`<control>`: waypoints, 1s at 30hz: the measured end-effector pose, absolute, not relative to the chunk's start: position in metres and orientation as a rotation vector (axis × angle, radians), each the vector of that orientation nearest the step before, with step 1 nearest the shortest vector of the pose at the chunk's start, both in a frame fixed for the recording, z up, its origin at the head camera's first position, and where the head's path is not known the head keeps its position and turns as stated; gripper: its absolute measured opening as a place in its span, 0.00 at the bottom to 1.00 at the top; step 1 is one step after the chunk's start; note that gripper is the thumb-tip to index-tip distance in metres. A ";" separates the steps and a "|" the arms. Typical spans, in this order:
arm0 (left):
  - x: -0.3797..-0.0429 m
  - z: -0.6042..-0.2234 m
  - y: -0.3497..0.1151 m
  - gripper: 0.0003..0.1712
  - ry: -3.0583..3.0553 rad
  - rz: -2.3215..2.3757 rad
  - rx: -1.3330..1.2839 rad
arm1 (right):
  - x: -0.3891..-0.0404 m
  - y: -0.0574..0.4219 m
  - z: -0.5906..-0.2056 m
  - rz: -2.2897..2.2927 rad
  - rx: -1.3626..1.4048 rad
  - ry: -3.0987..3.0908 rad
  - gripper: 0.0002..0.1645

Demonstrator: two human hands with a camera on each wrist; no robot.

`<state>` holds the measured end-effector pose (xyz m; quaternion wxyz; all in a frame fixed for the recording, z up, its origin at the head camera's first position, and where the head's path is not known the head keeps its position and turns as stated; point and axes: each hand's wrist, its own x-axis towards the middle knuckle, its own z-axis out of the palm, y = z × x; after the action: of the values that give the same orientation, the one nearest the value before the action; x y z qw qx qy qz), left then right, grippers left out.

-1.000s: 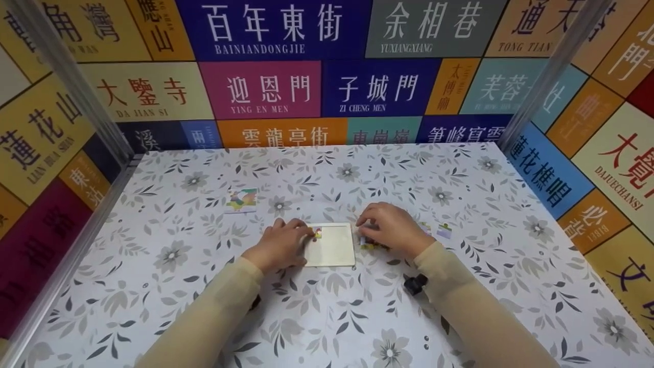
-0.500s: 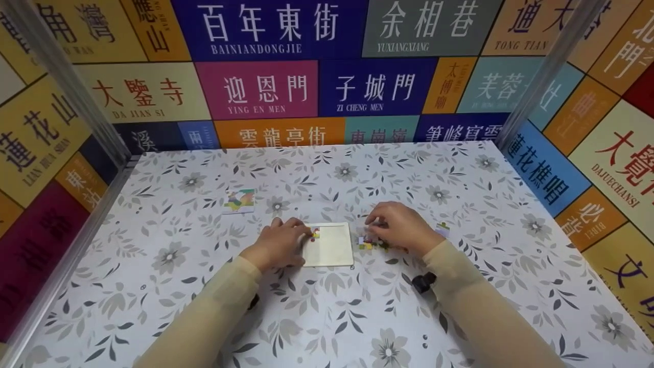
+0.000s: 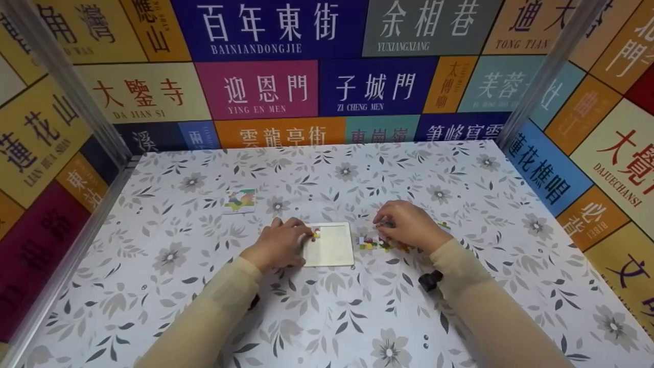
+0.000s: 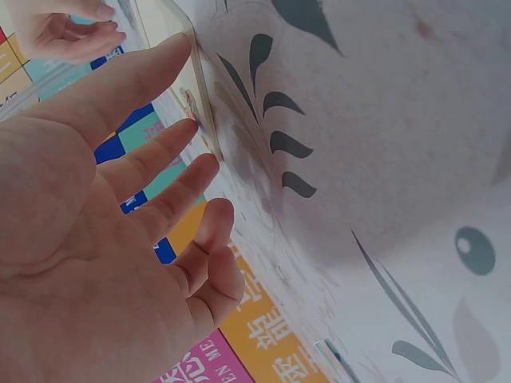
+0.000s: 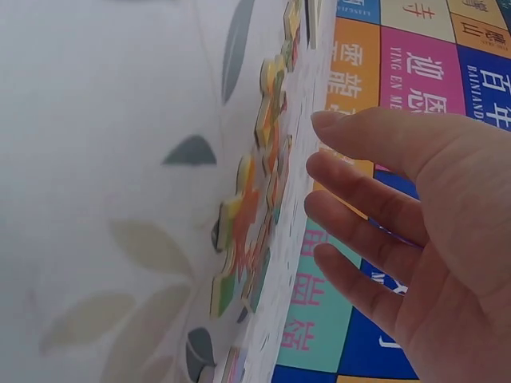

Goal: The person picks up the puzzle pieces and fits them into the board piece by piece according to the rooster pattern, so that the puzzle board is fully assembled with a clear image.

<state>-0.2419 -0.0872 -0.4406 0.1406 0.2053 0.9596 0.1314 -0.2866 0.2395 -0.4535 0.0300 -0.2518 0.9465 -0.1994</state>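
A cream puzzle tray (image 3: 337, 246) lies in the middle of the table, with one small colourful jigsaw piece (image 3: 316, 233) in its upper left corner. My left hand (image 3: 276, 246) rests along the tray's left side; in the left wrist view its thumb (image 4: 172, 64) and extended fingers touch the rim, the outer fingers bent. Right of the tray lie several jigsaw pieces (image 3: 367, 243) in a loose cluster, partly hidden under my right hand (image 3: 411, 227). In the right wrist view, the thumb and fingers are apart above the jigsaw pieces (image 5: 227, 291), with nothing between them.
A square picture card (image 3: 239, 201) lies at the back left. Another piece (image 3: 444, 225) shows just behind the right wrist. Panels with large characters (image 3: 380, 87) wall in the flowered tabletop (image 3: 306, 174) at the back and sides. Black straps (image 3: 430, 280) sit under both wrists.
My right hand has drifted right, away from the tray and across the jigsaw pieces, uncovering more of those nearest the tray. The left hand and tray hold their place.
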 end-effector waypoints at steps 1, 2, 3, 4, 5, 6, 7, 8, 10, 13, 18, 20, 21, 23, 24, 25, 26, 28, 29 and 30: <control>-0.242 -0.440 -0.087 0.34 2.771 0.382 0.591 | -0.287 0.241 -0.453 -0.608 -0.775 2.921 0.08; -0.242 -0.440 -0.087 0.34 2.770 0.383 0.587 | -0.288 0.242 -0.453 -0.606 -0.770 2.923 0.07; -0.242 -0.440 -0.087 0.34 2.768 0.385 0.583 | -0.288 0.243 -0.453 -0.601 -0.768 2.925 0.07; -0.243 -0.440 -0.087 0.34 2.767 0.387 0.581 | -0.288 0.244 -0.453 -0.594 -0.765 2.928 0.07; -0.243 -0.440 -0.088 0.34 2.767 0.389 0.580 | -0.288 0.245 -0.453 -0.586 -0.761 2.931 0.07; -0.243 -0.440 -0.088 0.34 2.767 0.389 0.580 | -0.288 0.245 -0.453 -0.581 -0.752 2.931 0.08; -0.243 -0.439 -0.088 0.34 2.767 0.389 0.579 | -0.288 0.246 -0.453 -0.576 -0.748 2.932 0.08; -0.243 -0.440 -0.088 0.34 2.767 0.391 0.581 | -0.288 0.247 -0.453 -0.571 -0.743 2.934 0.08; -0.243 -0.440 -0.088 0.34 2.773 0.392 0.594 | -0.287 0.249 -0.453 -0.564 -0.734 2.939 0.09; -0.242 -0.442 -0.088 0.35 2.787 0.397 0.609 | -0.287 0.252 -0.453 -0.567 -0.738 2.945 0.10; -0.243 -0.444 -0.087 0.35 2.794 0.401 0.610 | -0.287 0.255 -0.452 -0.591 -0.735 2.938 0.10; -0.243 -0.444 -0.087 0.35 2.792 0.401 0.607 | -0.287 0.257 -0.453 -0.600 -0.722 2.932 0.11; -0.243 -0.444 -0.087 0.35 2.790 0.400 0.606 | -0.287 0.258 -0.453 -0.604 -0.709 2.928 0.11; -0.243 -0.444 -0.088 0.35 2.788 0.396 0.598 | -0.287 0.259 -0.453 -0.607 -0.690 2.918 0.11; -0.243 -0.443 -0.088 0.35 2.786 0.393 0.594 | -0.287 0.259 -0.454 -0.609 -0.681 2.912 0.11; -0.243 -0.443 -0.088 0.35 2.785 0.394 0.592 | -0.287 0.260 -0.454 -0.610 -0.676 2.907 0.11; -0.243 -0.442 -0.088 0.35 2.783 0.397 0.590 | -0.287 0.260 -0.455 -0.611 -0.669 2.903 0.11; -0.243 -0.442 -0.088 0.35 2.780 0.398 0.589 | -0.287 0.261 -0.455 -0.610 -0.663 2.896 0.11; -0.243 -0.442 -0.087 0.35 2.779 0.399 0.586 | -0.287 0.261 -0.455 -0.607 -0.663 2.895 0.12; -0.243 -0.441 -0.087 0.34 2.778 0.400 0.583 | -0.287 0.261 -0.455 -0.607 -0.663 2.895 0.11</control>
<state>-0.2427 -0.0869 -0.4411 0.1369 0.2015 0.9600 0.1383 -0.2870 0.2613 -0.4552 0.0551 -0.2183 0.9536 -0.2000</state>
